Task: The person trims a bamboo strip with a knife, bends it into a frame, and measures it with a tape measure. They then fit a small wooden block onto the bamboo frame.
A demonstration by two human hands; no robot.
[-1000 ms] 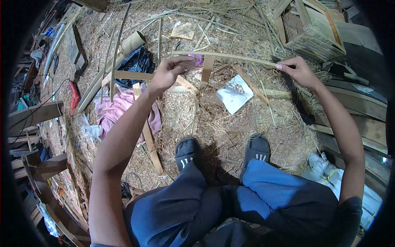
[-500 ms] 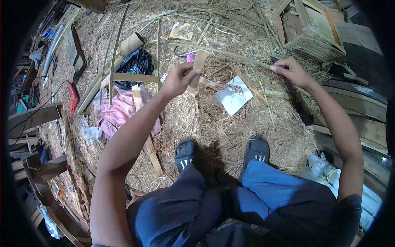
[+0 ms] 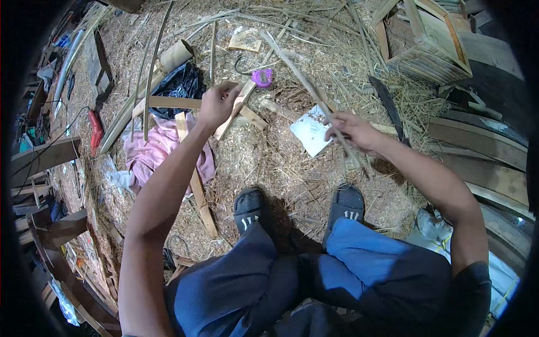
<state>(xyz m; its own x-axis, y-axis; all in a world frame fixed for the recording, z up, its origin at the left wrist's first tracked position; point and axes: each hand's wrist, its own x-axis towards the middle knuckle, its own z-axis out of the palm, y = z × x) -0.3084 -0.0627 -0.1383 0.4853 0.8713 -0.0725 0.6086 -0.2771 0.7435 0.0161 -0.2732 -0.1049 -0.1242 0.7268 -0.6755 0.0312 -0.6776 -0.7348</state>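
Observation:
My right hand is closed round a long, thin bamboo strip, slightly blurred, which slants from the upper middle down past a white sheet on the floor. My left hand has loosely curled fingers with a gap between them. Close beside its fingertips, a flat wooden slat lies aslant over a shorter wood piece; whether the fingers still touch it is hard to see. At the slat's upper end sits a purple tape measure.
Straw and shavings cover the floor. Left are a pink cloth, a black plastic bag, a bamboo pole and a red tool. A wooden frame stands upper right, with stacked boards below it.
My right hand has come left and toward me, swinging the bamboo strip into a steeper slant. My left hand has moved left, away from the tape measure; the slat it pinched no longer stands above its fingers.

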